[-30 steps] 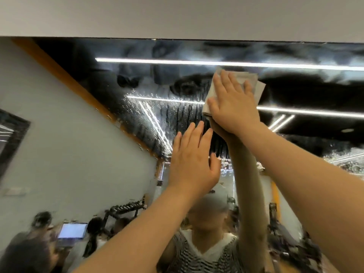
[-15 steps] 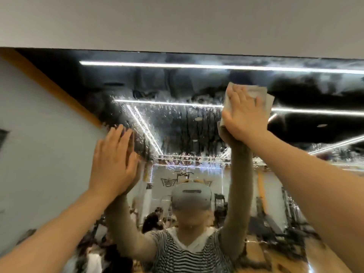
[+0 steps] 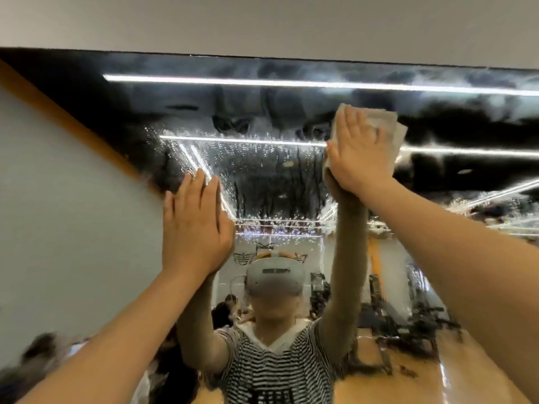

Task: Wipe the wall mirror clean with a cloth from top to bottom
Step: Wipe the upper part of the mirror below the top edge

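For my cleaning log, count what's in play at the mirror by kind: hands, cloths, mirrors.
Hands: 2, left hand flat on the glass, right hand pressing the cloth
Cloths: 1, white cloth
Mirrors: 1, wall mirror
Total: 4

Droplet-streaked wall mirror, cloth seemingly flat against it

Bright indoor light, strip-light glare in mirror, wide-angle bowing, blurred edges

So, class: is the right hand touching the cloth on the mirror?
Touching. The head view shows the right hand lying flat on the cloth, fingers straight, pressing it against the mirror.
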### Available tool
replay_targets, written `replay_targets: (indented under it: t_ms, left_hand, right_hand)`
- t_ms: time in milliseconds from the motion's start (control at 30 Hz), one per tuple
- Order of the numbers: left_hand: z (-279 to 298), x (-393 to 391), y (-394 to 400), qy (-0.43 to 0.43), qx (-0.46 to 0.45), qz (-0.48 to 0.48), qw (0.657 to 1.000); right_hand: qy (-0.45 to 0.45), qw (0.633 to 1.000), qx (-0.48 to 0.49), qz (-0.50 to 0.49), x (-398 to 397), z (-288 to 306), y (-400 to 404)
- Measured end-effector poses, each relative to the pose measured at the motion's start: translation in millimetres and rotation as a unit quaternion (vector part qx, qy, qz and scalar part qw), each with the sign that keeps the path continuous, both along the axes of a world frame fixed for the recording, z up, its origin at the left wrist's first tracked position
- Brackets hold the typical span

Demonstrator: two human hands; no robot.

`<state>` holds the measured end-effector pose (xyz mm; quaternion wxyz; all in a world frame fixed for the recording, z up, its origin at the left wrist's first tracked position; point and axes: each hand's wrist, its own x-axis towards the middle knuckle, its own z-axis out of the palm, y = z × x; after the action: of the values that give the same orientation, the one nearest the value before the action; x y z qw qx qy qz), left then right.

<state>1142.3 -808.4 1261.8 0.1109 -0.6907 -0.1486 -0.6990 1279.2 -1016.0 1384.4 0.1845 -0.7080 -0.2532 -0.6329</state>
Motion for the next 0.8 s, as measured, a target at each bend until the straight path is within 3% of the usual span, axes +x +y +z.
replay_targets:
  t_ms: [233,500,800]
  left_hand:
    - [0,-3,-1,0.009,-0.005,-0.014,1.0]
    - [-1,-9,-7,0.016,-0.013,-0.022,1.0]
    - [0,-6,-4,0.007,-0.006,-0.014,1.0]
  right_hand:
    - [-0.03,0.997,-0.058,0.045,-45,-4,60]
    - [-0.043,0.99,-0.119,0.056,-28,1,34]
    - [0.005,0.999,-0.008,0.031,19,-6,-19]
